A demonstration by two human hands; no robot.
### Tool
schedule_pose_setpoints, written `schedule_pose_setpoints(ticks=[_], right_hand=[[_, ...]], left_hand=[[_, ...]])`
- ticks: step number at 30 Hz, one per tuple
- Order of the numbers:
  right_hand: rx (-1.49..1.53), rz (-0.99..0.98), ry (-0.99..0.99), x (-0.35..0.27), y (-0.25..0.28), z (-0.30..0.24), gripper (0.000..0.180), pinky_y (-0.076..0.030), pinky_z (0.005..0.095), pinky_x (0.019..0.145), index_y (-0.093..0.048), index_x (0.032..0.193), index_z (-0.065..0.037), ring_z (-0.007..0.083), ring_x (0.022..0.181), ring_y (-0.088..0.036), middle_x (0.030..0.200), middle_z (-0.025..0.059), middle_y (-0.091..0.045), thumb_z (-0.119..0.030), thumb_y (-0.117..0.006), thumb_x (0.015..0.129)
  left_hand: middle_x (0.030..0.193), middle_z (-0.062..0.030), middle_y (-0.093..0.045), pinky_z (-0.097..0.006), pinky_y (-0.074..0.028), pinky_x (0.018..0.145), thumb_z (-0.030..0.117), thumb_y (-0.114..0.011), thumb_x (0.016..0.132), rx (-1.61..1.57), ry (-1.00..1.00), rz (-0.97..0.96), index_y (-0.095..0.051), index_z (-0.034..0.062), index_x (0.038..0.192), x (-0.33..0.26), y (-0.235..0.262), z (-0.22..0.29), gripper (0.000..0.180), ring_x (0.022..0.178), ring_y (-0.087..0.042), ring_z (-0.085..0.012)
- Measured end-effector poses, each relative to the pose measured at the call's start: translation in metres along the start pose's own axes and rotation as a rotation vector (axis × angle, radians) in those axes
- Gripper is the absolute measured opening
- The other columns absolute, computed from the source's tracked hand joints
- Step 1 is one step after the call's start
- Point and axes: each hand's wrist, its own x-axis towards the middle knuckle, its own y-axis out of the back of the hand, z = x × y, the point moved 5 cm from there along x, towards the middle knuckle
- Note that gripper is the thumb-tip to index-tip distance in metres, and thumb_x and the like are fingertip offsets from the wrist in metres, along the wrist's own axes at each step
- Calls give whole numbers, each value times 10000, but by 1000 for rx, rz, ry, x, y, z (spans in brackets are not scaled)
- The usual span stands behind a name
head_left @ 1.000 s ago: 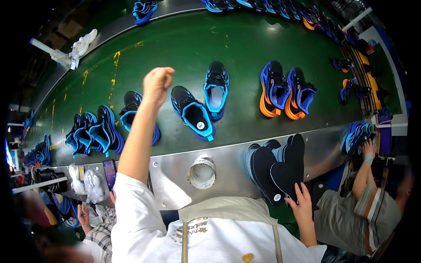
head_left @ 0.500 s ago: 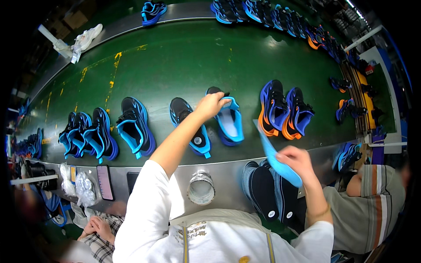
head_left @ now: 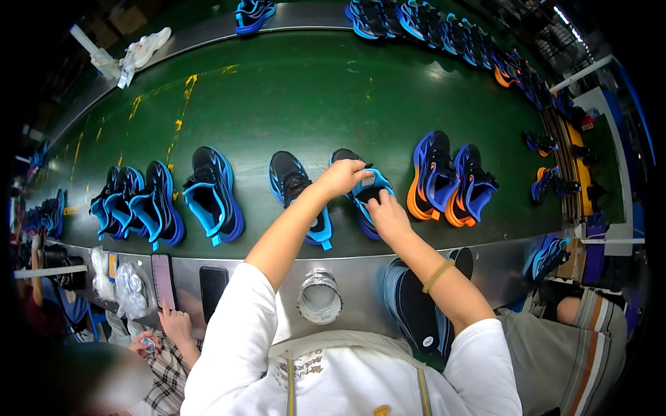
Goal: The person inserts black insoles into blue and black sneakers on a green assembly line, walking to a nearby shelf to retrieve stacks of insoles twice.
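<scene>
1. Both hands now meet at one shoe [head_left: 366, 197] on the green belt [head_left: 291, 90]; half a second ago the right hand was back at the belt's near edge holding a light-blue insole, which now seems to sit in the shoe's mouth.
2. Left hand [head_left: 341, 177] grips the shoe's collar from above; right hand [head_left: 388, 216] presses its fingers into the opening, so the two are close together on the same shoe.
3. Shoe lies mid-belt, between a black-and-blue trainer [head_left: 298, 197] and an orange-soled pair [head_left: 451, 180].
4. It looks light, with a soft knit upper and a firmer rubbery sole; the collar and heel seem the surest holds, as the upper would give under a squeeze.
5. Dark insoles [head_left: 416, 312] are stacked beside a tape roll [head_left: 319, 299] on the steel ledge [head_left: 263, 267].
</scene>
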Motion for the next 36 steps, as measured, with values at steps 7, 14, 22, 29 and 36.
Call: schedule_pose_setpoints(ticks=[7, 14, 22, 29, 36], right_hand=[[-10, -557, -242, 0, 18, 12, 276, -484, 395, 729, -627, 862, -1, 344, 834, -574, 910, 193, -564, -231, -576, 718], [-46, -322, 20, 7, -13, 10, 159, -491, 386, 703, -607, 778, 25, 321, 792, -577, 853, 185, -554, -99, -525, 724], [-57, -333, 36, 17, -28, 17, 143, -496, 344, 669, -581, 785, 4, 267, 802, -577, 853, 138, -556, -98, -487, 754], [-101, -279, 281, 6, -14, 14, 140, -484, 333, 667, -561, 807, -5, 245, 779, -570, 838, 136, -553, -100, -474, 755], [-164, -336, 346, 1, -26, 18, 149, -468, 320, 672, -560, 821, -20, 237, 785, -567, 841, 123, -552, -112, -457, 765]], left_hand=[[642, -176, -522, -358, -405, 574, 306, -555, 827, -25, 22, 156, -536, -16, 760, -11, -8, 1, 330, 574, -487, -249], [551, -50, -414, -290, -342, 500, 290, -559, 840, -251, 156, 112, -510, -12, 680, -9, -12, -21, 345, 549, -370, -99], [554, -84, -424, -309, -367, 521, 284, -539, 852, -164, 137, 152, -506, -19, 726, -11, -13, -24, 330, 544, -385, -127], [739, -206, -563, -383, -429, 619, 273, -534, 843, 16, 50, 124, -558, -1, 881, -13, -25, -13, 278, 675, -551, -346], [736, -208, -574, -440, -428, 612, 310, -508, 847, 74, -20, 168, -556, 59, 909, -22, -25, -3, 263, 728, -546, -390]])
